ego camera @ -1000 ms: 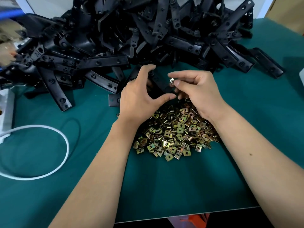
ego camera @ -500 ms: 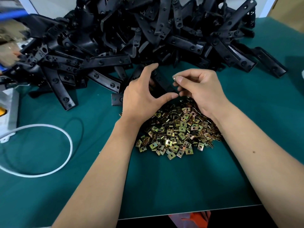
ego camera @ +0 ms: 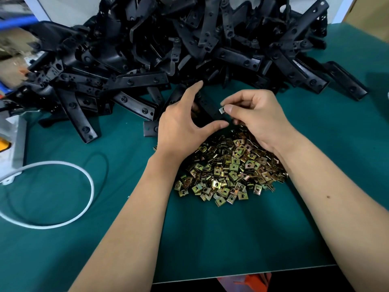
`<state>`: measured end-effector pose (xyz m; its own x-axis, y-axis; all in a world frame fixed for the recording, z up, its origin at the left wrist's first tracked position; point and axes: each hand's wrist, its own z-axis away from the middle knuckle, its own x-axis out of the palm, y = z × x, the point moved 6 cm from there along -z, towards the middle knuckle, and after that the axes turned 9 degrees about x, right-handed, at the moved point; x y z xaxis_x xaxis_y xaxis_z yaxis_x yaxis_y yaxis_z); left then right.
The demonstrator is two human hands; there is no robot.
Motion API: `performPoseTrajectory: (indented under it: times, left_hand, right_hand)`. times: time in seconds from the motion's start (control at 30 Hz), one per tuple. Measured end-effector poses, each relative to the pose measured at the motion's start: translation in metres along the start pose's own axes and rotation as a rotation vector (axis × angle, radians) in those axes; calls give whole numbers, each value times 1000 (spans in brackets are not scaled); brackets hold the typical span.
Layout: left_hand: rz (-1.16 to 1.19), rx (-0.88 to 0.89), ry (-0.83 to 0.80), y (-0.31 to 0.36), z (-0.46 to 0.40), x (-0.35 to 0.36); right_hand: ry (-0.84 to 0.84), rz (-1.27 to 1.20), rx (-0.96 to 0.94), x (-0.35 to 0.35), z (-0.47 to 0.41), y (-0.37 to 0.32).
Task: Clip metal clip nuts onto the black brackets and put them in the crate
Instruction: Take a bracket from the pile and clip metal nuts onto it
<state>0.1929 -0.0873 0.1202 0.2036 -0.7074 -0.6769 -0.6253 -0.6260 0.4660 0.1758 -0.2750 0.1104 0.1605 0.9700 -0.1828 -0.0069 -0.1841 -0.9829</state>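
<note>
Near the middle of the green bench mat (ego camera: 210, 239), just in front of the heap of black plastic brackets (ego camera: 168, 49) that fills its far edge, both hands work on one part. The left hand (ego camera: 181, 125) curls its thumb and fingers around a single black bracket (ego camera: 208, 109), holding it clear of the mat, above the far side of the loose pile of small yellow-zinc metal clip nuts (ego camera: 229, 171). The right hand (ego camera: 256, 116) pinches one square metal clip nut (ego camera: 221, 110) between thumb and forefinger, right at the bracket's near end.

Compared with a second ago, little has moved: the grip of each hand is the same, and the clip nut sits at much the same spot against the bracket. It shows a little more plainly beyond the thumb tip now than half a second ago. That reads as the nut being seated on the bracket's edge rather than fetched, though whether it has fully snapped on cannot be told.

No crate is in view, so the finished bracket has yet to be put away. A white cable loop (ego camera: 63, 197) lies toward the left edge of the mat.
</note>
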Motion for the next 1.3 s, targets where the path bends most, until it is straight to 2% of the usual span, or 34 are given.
performPoseTrajectory:
  times: [0.33,0.5,0.7,0.8,0.93,1.07,1.17,1.3]
  left_hand:
    - [11,19,-9,2,-1,0]
    - [-70,96,22,10,-4,-3]
    - [-130,117,6,11,-4,-2]
    - [-116,79,92,1,-6,-15]
    - [-153,6,227,-22,-9,-39]
    - [-138,-128,352,-57,-6,-67]
    - [-73,-229,400,-82,2,-79]
    - [-7,-253,451,-90,6,-84]
  right_hand:
    - [-41,-36,42,4,3,0]
    - [-91,-84,30,6,4,-3]
    - [-70,210,-140,11,9,-14]
    - [-38,113,-102,18,12,-14]
    - [82,420,-266,30,21,-22]
    - [-140,760,-475,73,36,-28]
    - [-278,902,-504,101,39,-28]
    - [-409,1048,-501,130,38,-25]
